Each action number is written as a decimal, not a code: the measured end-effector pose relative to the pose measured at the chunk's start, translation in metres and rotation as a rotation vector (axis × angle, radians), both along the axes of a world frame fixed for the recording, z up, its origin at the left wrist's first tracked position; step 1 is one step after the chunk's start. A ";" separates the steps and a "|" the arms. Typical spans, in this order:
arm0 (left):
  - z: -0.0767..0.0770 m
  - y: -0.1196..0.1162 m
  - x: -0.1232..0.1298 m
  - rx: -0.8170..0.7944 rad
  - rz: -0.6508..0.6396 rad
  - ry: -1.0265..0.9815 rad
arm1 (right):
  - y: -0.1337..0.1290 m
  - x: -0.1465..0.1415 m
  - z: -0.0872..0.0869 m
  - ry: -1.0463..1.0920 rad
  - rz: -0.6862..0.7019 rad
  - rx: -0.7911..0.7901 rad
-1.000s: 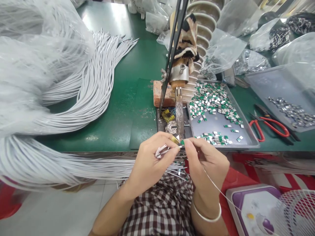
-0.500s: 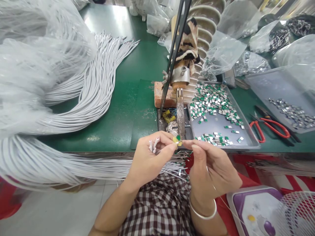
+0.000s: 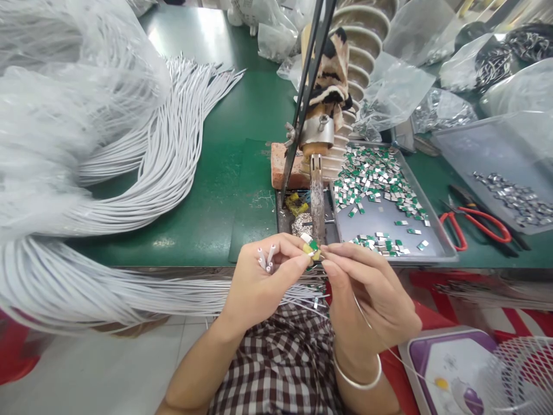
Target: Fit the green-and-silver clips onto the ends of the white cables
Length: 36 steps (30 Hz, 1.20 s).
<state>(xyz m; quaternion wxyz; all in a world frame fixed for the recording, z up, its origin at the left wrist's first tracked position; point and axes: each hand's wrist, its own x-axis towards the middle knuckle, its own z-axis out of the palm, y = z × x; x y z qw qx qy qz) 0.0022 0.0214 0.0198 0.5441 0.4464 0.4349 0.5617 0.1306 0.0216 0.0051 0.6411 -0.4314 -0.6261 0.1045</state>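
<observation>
My left hand [image 3: 263, 276] is closed, pinching a small green circuit board [image 3: 313, 246] with a metal connector, and a yellow piece shows at the fingertips. Several white cable ends [image 3: 266, 262] stick up out of the same hand's curled fingers. Thin solder wire [image 3: 365, 314] runs through my right hand [image 3: 367, 294], whose thumb and index finger pinch its tip beside the board. Just above the fingertips, the soldering iron [image 3: 317, 202] points downward from its mount. The exact contact between iron, wire and board is too small to make out.
A tray [image 3: 440, 245] of small green boards lies behind my right hand. Red-handled pliers [image 3: 484, 225] and a grey bin [image 3: 466, 147] of metal parts are farther right. White cable bundles [image 3: 173, 155] cover the left side. A brick [image 3: 280, 167] sits behind the iron.
My right thumb and fingers have come slightly left and closed together around the solder wire near the board. The board in my left hand has tilted a little.
</observation>
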 end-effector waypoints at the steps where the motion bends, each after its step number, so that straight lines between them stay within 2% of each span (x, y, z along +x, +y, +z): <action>1: -0.001 0.000 0.000 -0.002 0.003 0.007 | -0.001 0.000 -0.001 0.043 0.023 -0.016; 4: -0.001 -0.001 0.000 -0.018 0.012 0.059 | -0.002 0.002 -0.003 0.143 0.040 -0.082; 8: 0.001 -0.003 0.004 -0.023 0.007 0.158 | -0.004 0.007 -0.004 0.018 -0.015 -0.215; 11: 0.002 -0.006 0.004 0.039 -0.005 0.256 | -0.003 0.009 -0.005 0.026 0.053 -0.301; 14: -0.004 -0.011 -0.001 0.065 -0.104 0.298 | -0.002 0.012 -0.006 0.162 0.109 -0.341; 16: -0.011 -0.016 -0.006 0.001 -0.159 0.224 | -0.004 0.018 -0.005 0.191 0.138 -0.355; 19: -0.020 -0.024 -0.013 -0.109 -0.029 0.041 | -0.007 0.028 0.000 0.103 0.150 -0.355; 21: -0.021 -0.027 -0.013 -0.162 -0.017 0.050 | -0.011 0.033 0.006 0.008 0.164 -0.312; 24: -0.018 -0.029 -0.007 -0.190 -0.157 0.206 | -0.017 0.032 0.016 -0.224 0.268 -0.264; 27: -0.014 -0.028 -0.001 -0.134 -0.267 0.313 | -0.022 0.026 0.020 -0.392 0.385 -0.267; 30: -0.013 -0.027 -0.001 -0.100 -0.334 0.381 | -0.022 0.024 0.018 -0.310 0.411 -0.296; 32: -0.013 -0.027 -0.005 -0.053 -0.335 0.398 | -0.021 0.025 0.016 -0.209 0.415 -0.330; 36: -0.014 -0.027 -0.010 0.076 -0.156 0.366 | -0.017 0.030 0.014 -0.080 0.459 -0.396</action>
